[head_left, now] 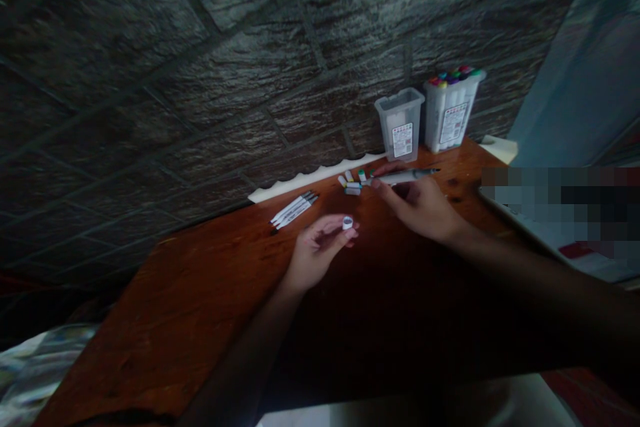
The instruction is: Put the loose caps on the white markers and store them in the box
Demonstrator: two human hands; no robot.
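Observation:
Between the thumb and fingers of my left hand (323, 247) is a small white marker cap (347, 222), its hollow end facing up. My right hand (417, 203) grips a white marker (400, 177) lying nearly level, with a dark tip bare at its right end. Just left of that marker, several loose caps (353, 190) with white bodies and coloured ends lie on the wooden table (210, 307). Further left, several uncapped white markers (295, 210) rest side by side, slanting up to the right.
Against the brick wall (225, 80) stands a clear plastic container (400, 120) with a label. To its right, a similar container (453, 110) is full of markers with coloured ends. A white wavy-edged strip (315, 177) runs along the table's back edge.

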